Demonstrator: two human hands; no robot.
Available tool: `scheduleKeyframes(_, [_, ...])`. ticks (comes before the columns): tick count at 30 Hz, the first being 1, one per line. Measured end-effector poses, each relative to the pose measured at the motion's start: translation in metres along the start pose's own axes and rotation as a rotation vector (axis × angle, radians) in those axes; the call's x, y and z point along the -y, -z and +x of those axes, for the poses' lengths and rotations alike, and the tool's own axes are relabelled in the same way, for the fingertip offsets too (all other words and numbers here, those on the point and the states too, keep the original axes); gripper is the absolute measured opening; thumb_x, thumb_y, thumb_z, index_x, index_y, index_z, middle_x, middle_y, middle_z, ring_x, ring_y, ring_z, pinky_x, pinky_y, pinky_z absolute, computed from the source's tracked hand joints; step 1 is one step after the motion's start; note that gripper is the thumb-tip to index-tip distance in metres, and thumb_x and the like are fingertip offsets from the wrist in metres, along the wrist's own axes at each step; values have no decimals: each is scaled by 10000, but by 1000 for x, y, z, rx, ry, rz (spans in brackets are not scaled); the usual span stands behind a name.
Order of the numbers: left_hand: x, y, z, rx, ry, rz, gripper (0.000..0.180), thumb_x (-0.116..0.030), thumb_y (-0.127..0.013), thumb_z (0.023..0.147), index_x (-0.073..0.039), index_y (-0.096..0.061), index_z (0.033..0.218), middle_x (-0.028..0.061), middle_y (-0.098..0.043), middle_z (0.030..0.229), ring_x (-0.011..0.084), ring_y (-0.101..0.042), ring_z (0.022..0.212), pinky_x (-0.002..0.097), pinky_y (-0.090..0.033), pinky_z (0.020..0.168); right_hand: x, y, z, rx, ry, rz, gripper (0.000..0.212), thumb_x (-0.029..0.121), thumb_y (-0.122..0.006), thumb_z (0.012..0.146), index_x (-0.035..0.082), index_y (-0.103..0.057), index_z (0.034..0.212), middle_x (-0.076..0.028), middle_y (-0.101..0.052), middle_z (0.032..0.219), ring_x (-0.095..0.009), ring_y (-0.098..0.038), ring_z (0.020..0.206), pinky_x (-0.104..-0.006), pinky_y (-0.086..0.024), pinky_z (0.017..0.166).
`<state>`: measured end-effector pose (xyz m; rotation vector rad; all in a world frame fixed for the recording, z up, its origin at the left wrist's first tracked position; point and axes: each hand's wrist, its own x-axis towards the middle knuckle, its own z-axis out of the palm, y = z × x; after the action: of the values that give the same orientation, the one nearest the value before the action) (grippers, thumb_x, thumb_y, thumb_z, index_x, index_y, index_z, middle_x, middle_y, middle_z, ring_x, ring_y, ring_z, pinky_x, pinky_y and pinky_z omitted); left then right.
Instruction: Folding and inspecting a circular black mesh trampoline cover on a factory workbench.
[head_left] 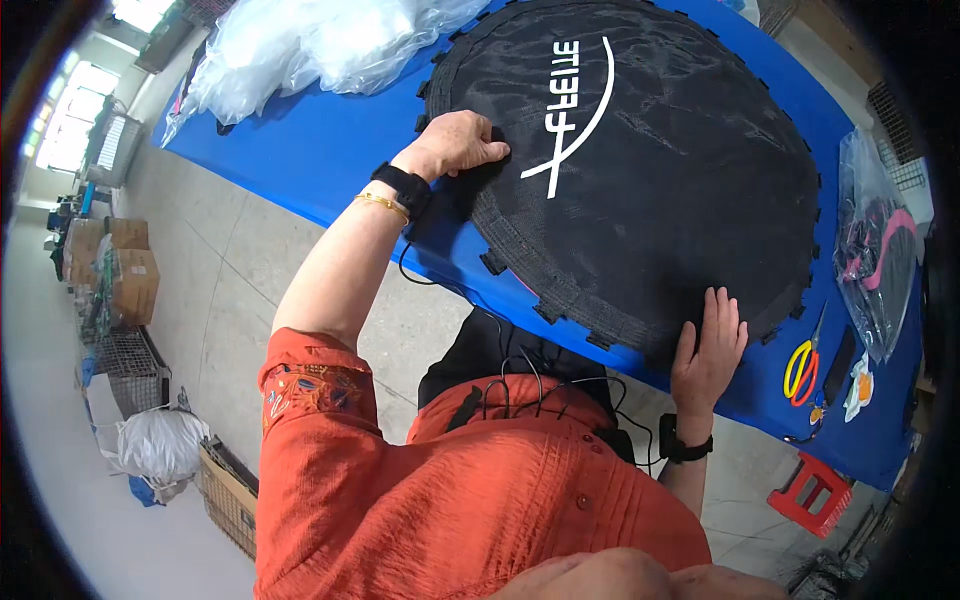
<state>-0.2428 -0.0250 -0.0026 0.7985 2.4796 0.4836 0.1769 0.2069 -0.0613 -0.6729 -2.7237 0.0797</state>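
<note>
A large round black fabric mat (pixel 660 200), with a white printed mark and several short black tabs around its rim, lies on a blue-covered table (pixel 270 160). My left hand (pixel 460 143) is at the mat's left edge, its fingers curled at the rim and the thumb on top. The curled fingertips are mostly hidden. My right hand (pixel 712 352) rests flat on the mat's near right edge, fingers stretched out and holding nothing. A thin strip of pink shows under the near left rim.
Clear plastic bags (pixel 330 40) are heaped at the far left of the table. To the right lie scissors (pixel 802 372) with yellow and red handles and a plastic bag (pixel 876 240) holding pink and black pieces. A red stool (pixel 812 495) stands below. Black cables (pixel 520 375) hang before me.
</note>
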Motion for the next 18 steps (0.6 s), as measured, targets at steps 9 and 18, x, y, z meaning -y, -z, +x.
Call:
scheduleKeyframes(9, [21, 10, -3, 151, -133, -158, 265, -262, -801, 913, -25, -733, 1009, 92, -731, 854, 190, -700, 680, 335, -580, 612, -1, -2, 0, 6, -6, 5, 521, 265, -552, 1084, 52, -552, 1560, -173, -521, 1637, -390, -419, 1561, -599, -237, 1287])
scheduleKeyframes(18, [16, 8, -5, 137, -78, -118, 247, -265, -797, 974, -41, -698, 1006, 32, -700, 849, 140, -651, 731, 308, -560, 621, 1, 0, 1, -1, 0, 9, 520, 276, -549, 1090, 51, -553, 1559, -176, -524, 1633, -391, -425, 1555, -597, -245, 1281])
